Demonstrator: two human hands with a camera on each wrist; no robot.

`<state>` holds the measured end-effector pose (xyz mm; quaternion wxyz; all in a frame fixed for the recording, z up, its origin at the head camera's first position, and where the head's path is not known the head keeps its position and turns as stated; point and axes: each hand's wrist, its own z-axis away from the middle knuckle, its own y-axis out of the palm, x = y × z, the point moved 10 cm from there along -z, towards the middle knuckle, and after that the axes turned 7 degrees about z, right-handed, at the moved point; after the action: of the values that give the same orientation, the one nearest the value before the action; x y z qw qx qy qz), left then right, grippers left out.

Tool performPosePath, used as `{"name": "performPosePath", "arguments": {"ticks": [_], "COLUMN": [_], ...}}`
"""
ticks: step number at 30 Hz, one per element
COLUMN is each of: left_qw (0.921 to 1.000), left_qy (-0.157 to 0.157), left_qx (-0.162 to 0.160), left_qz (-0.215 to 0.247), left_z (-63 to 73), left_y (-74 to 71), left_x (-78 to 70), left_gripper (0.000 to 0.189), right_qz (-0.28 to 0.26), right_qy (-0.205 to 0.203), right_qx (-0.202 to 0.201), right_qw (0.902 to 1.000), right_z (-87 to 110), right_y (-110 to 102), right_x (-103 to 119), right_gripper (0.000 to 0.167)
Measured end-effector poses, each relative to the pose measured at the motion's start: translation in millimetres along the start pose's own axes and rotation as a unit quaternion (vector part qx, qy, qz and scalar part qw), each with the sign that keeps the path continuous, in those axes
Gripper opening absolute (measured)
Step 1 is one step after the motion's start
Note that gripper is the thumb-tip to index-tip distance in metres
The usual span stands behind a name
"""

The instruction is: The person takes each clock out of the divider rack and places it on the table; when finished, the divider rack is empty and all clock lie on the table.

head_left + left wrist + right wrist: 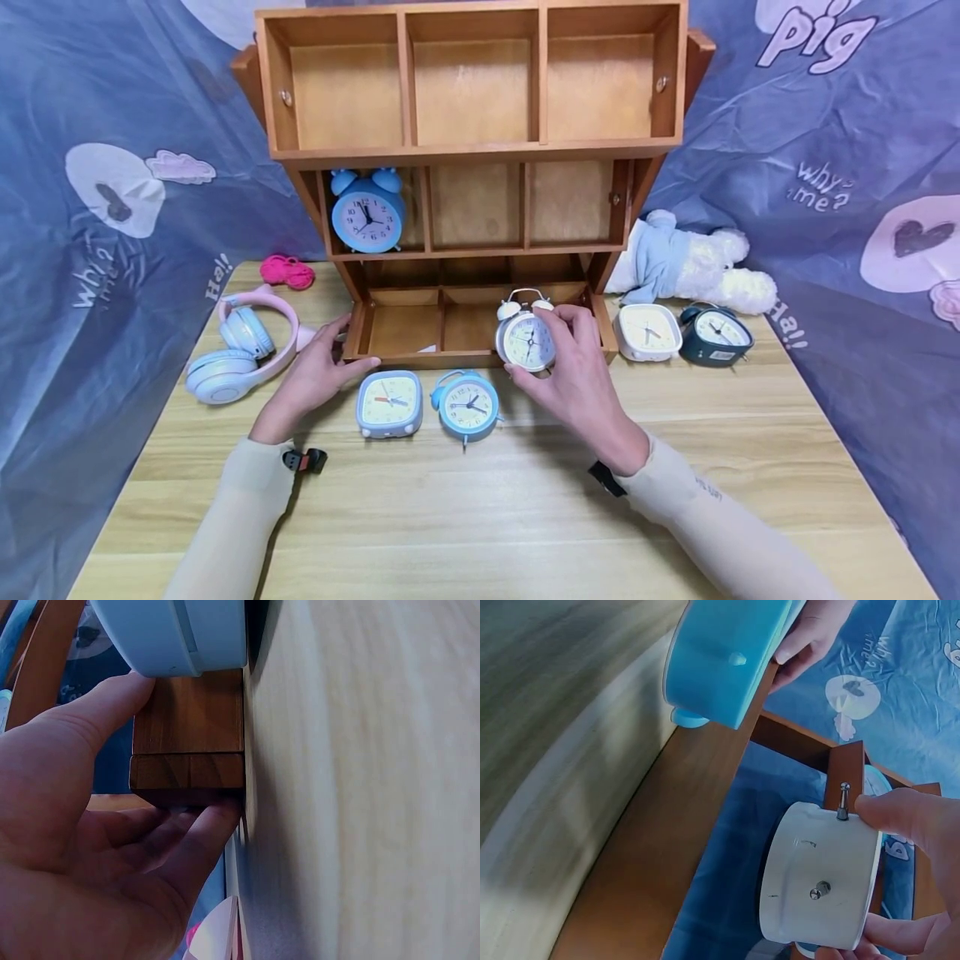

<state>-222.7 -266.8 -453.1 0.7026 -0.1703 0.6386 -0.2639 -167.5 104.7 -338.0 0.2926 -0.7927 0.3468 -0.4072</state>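
Observation:
My right hand (581, 379) grips a white twin-bell alarm clock (528, 343) by its sides, over the front of the wooden tiered shelf's bottom tray (468, 361). The right wrist view shows the clock's underside (817, 877) and its little metal feet, held between thumb and fingers. At the tray's left front corner (187, 735), my left hand (311, 379) holds the wood, thumb along the front and fingers round the side. A square pale-blue clock (390, 404) and a round blue twin-bell clock (468, 406) stand on the table before the tray.
A larger blue twin-bell clock (367, 218) occupies the middle tier's left compartment. Headphones (225, 375) and pink yarn (287, 272) lie left. At right are a square white clock (648, 333), a dark green clock (716, 335) and a white plush toy (697, 258).

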Motion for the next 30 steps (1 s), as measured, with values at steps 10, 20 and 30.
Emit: {"name": "performPosePath", "arguments": {"ticks": [10, 20, 30], "left_qw": [1.0000, 0.9999, 0.9999], "left_qy": [0.004, 0.010, 0.008], "left_qx": [0.002, -0.002, -0.005], "left_qz": [0.002, 0.000, -0.015], "left_z": [0.6, 1.1, 0.1], "left_y": [2.6, 1.2, -1.1], "left_x": [0.0, -2.4, -4.1], "left_gripper": [0.102, 0.100, 0.101], "right_qz": [0.011, 0.014, 0.024], "right_qy": [-0.003, 0.007, 0.013], "right_qx": [0.023, 0.062, 0.094], "right_qw": [0.9997, 0.9979, 0.9952], "right_z": [11.5, 26.4, 45.1], "right_y": [4, 14, 27], "right_x": [-8, -14, -16], "right_gripper": [0.079, 0.079, 0.081]}}
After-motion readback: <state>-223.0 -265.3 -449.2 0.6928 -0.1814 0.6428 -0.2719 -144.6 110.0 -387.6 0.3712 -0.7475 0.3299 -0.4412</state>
